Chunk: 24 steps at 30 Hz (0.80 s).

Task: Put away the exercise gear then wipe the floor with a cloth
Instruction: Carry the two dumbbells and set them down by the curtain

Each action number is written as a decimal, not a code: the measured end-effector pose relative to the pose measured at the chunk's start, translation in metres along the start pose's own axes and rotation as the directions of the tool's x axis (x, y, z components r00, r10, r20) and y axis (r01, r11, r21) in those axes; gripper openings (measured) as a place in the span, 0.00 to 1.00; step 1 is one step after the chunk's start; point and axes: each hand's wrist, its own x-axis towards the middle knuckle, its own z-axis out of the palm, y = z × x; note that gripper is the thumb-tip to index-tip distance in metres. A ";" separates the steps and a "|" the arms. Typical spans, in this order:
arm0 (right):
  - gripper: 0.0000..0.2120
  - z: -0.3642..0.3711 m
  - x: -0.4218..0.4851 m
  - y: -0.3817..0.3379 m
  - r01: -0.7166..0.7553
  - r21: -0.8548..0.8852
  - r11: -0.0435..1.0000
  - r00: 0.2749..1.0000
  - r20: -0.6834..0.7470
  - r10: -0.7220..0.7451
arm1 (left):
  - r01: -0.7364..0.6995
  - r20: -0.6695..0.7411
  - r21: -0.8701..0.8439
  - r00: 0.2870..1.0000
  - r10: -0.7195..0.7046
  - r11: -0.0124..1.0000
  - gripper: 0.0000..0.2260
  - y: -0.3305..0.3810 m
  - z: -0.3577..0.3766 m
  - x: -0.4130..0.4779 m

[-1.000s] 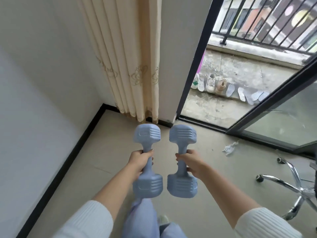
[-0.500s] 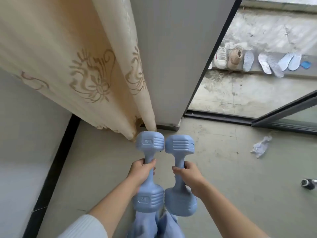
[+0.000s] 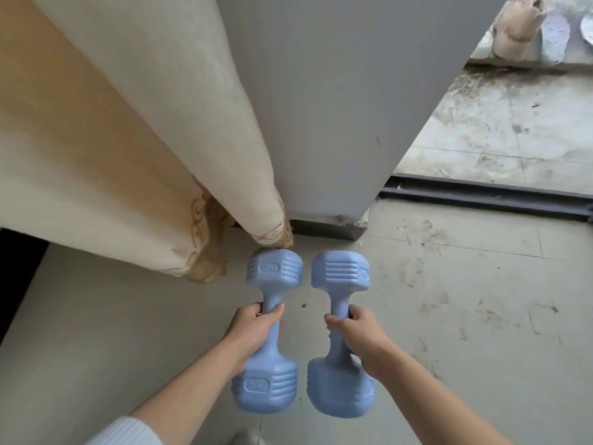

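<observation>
Below curtain point(image 3: 134, 162), two blue dumbbells: left hand point(image 3: 253, 329) wraps one dumbbell point(image 3: 272, 332), right hand point(image 3: 356, 332) wraps the other point(image 3: 340, 329), side by side, apart.

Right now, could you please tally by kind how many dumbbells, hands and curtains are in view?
blue dumbbells: 2
hands: 2
curtain: 1
Total: 5
</observation>
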 end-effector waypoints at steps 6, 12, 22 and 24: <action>0.13 0.014 0.072 -0.009 0.069 0.018 0.997 0.998 0.001 -0.069 | -0.041 -0.016 -0.017 0.999 0.041 0.999 0.12 -0.002 0.003 0.068; 0.06 0.032 0.097 -0.017 0.120 0.050 0.991 0.991 0.048 -0.123 | -0.106 -0.042 -0.015 0.994 0.106 0.994 0.11 0.008 -0.008 0.097; 0.07 0.043 0.111 -0.022 0.085 0.131 0.988 0.991 0.090 -0.098 | -0.115 0.032 0.019 0.993 0.115 0.993 0.12 0.014 -0.022 0.116; 0.06 0.043 0.112 -0.020 0.073 0.167 0.983 0.989 0.116 -0.093 | -0.127 0.044 0.028 0.991 0.126 0.991 0.12 0.013 -0.024 0.119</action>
